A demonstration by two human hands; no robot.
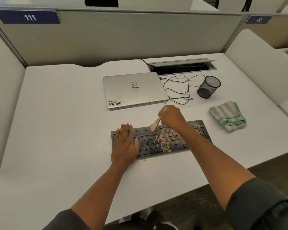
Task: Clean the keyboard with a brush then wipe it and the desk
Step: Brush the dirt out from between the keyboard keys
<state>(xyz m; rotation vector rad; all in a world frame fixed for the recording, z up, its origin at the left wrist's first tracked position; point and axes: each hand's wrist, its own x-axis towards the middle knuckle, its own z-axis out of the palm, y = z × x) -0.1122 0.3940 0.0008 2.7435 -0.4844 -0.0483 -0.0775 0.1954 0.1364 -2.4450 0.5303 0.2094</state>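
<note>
A black keyboard [166, 140] lies on the white desk [60, 123], its middle and right keys covered in sandy dust. My left hand [125, 143] lies flat on the keyboard's left end, fingers straight. My right hand [171, 117] grips a small pale brush [155, 125] above the top key rows, bristles touching the keys. A green-and-white striped cloth [227, 115] sits folded to the right of the keyboard. A small orange dust spot [144, 160] marks the desk just in front of the keyboard.
A shut silver laptop [134, 89] lies behind the keyboard, its black cable [178, 90] looping to the right. A black mesh cup [208, 87] is tipped at the back right. An open cable hatch [181, 66] sits by the partition. Desk edge runs close on the right.
</note>
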